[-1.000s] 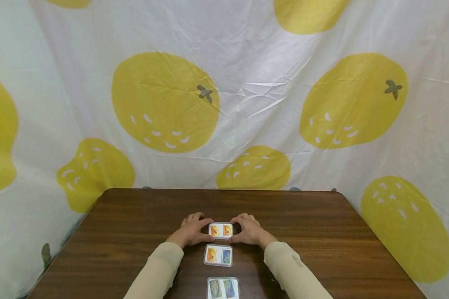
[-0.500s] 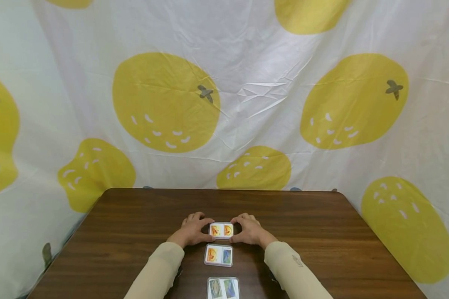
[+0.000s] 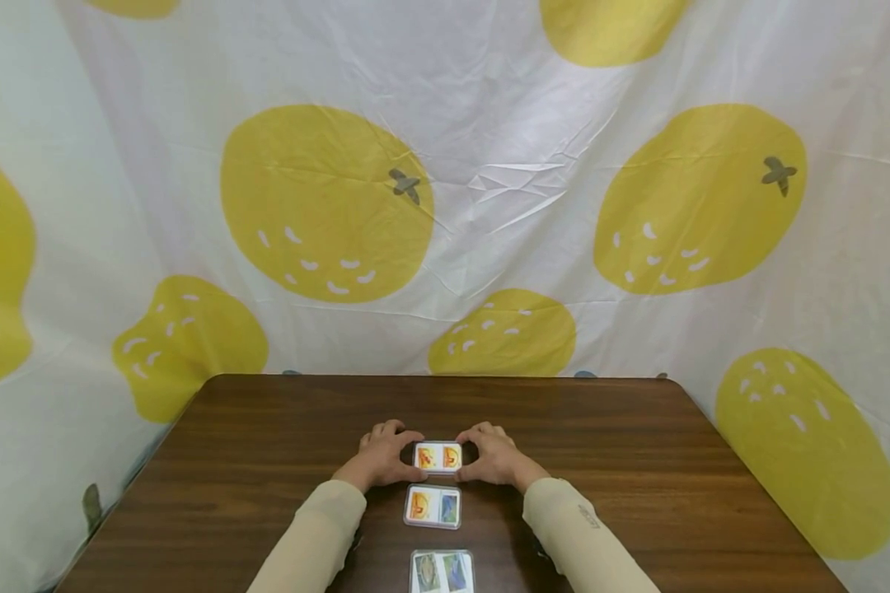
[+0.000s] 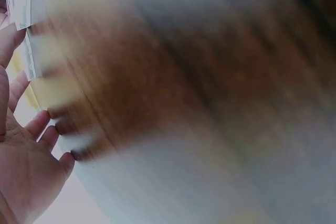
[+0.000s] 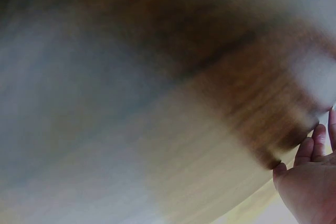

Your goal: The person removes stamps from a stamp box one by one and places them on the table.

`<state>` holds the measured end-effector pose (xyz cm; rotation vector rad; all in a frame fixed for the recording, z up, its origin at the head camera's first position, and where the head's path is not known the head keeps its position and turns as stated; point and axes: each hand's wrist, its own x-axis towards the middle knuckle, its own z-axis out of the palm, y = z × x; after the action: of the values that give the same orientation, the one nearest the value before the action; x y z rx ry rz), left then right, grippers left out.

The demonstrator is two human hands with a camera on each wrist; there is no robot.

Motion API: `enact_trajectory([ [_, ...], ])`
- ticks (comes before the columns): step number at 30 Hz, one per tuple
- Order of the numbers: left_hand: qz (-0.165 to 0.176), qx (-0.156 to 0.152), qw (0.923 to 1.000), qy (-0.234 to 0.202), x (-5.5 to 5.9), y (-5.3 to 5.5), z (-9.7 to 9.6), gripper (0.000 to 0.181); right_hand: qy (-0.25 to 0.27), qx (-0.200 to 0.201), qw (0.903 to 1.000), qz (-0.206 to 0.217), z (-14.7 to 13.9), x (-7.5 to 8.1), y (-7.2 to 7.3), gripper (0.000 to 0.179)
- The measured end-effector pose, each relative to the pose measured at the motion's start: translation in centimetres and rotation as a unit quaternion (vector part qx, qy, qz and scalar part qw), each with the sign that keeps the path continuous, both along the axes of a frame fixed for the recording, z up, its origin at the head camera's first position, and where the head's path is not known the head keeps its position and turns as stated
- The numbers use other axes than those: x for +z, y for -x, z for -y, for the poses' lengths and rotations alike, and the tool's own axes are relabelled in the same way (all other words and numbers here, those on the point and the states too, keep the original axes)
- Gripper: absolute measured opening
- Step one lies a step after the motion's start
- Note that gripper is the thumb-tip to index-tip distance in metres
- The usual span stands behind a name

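Head: far card (image 3: 437,457) lower centre, ends pinched thumb-to-finger by left hand (image 3: 380,458) and right hand (image 3: 498,458).
Probably light, stiff, slick; hold short edges. Left wrist: hand at left edge, card upper left. Right wrist: hand lower right, can't tell grip there.
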<state>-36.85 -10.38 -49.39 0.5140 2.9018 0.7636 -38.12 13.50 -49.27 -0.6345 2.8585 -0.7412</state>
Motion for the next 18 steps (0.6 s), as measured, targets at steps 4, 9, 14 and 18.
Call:
enact_trajectory([
  [4,-0.004,0.003,1.0000,0.006,0.04,0.14,0.03,0.062,-0.002,0.003,1.0000,0.001,0.03,-0.03,0.03,0.053],
  [9,-0.004,-0.001,1.0000,0.005,0.21,0.21,-0.02,0.061,-0.002,0.004,1.0000,0.003,0.01,-0.06,0.01,0.052],
  [14,0.003,-0.011,0.9999,-0.002,0.35,0.36,-0.29,0.063,-0.002,0.002,1.0000,0.001,-0.03,0.02,-0.04,0.052],
  [18,0.010,-0.018,0.9998,-0.005,0.43,0.45,-0.53,0.063,0.000,0.000,1.0000,0.002,-0.06,0.08,-0.13,0.052],
])
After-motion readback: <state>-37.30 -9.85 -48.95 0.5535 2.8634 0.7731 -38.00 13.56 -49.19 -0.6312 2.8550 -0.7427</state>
